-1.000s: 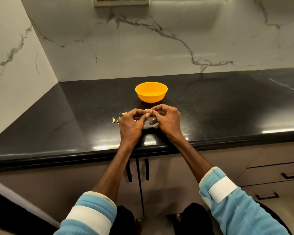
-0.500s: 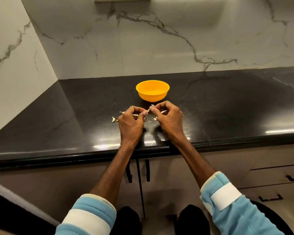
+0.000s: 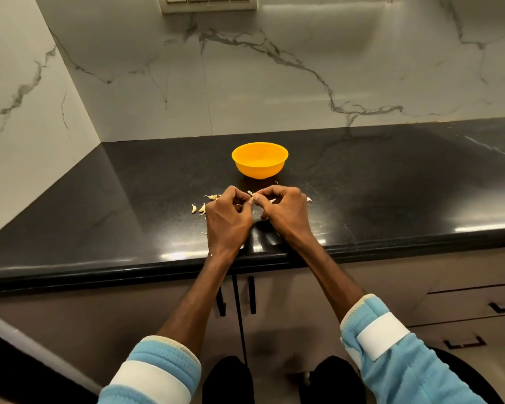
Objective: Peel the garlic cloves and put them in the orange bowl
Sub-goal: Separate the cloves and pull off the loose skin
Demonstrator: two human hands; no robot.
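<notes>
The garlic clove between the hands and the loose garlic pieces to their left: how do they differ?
The garlic clove is pinched between the left hand and right hand; the loose garlic pieces lie untouched on the black countertop. The clove is one, mostly hidden in that grip; the pieces are several, scattered in plain sight. Both are pale and lie outside the orange bowl.

I am reaching both arms forward, left hand (image 3: 228, 220) and right hand (image 3: 286, 214) curling, their fingertips pinching together.

Bowl (image 3: 259, 168) on countertop (image 3: 385, 196) behind probable cloves (image 3: 202, 208)
</notes>
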